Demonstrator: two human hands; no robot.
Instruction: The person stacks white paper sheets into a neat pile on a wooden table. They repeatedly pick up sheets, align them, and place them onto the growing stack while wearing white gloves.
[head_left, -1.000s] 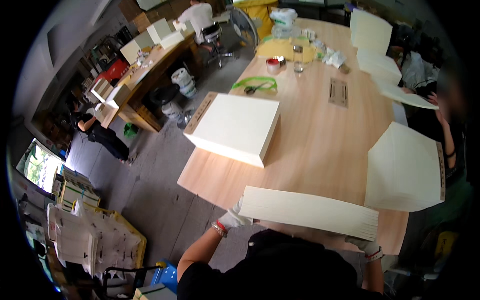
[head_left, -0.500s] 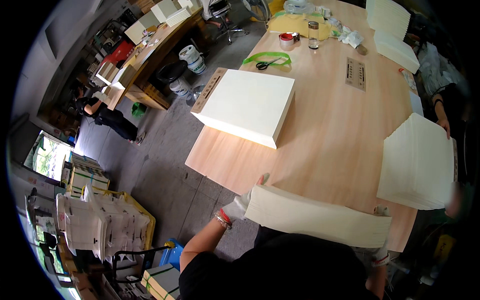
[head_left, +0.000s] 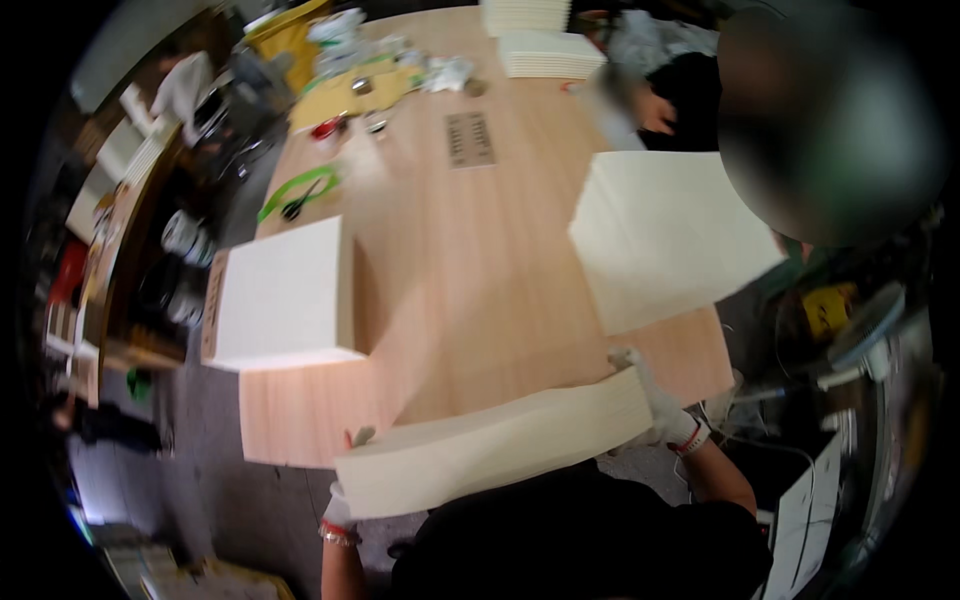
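A thick stack of cream paper sheets (head_left: 490,448) spans between my two hands at the near edge of the table, bowed slightly, its right end raised higher. My left hand (head_left: 342,500), in a white glove, grips the left end, with most fingers hidden behind or under the sheets. At the other end my right hand (head_left: 650,400), gloved too, wraps the stack's side with fingertips on its far edge. Left of it on the table lies a tall white paper stack (head_left: 285,295) with a brown printed strip along one side. Another large cream stack (head_left: 670,240) sits at the right.
Across the wooden table (head_left: 450,270) lie a printed card (head_left: 470,138), scissors (head_left: 293,208) by a green strap (head_left: 272,203), red tape (head_left: 326,130) and a jar (head_left: 362,86). A co-worker's hand (head_left: 657,112) is at the right edge. A fan (head_left: 868,325) stands lower right.
My view has swung right, so the table things appear further left. The held stack now tilts up at its right end, where earlier its left end was higher. Both hands keep their grip.
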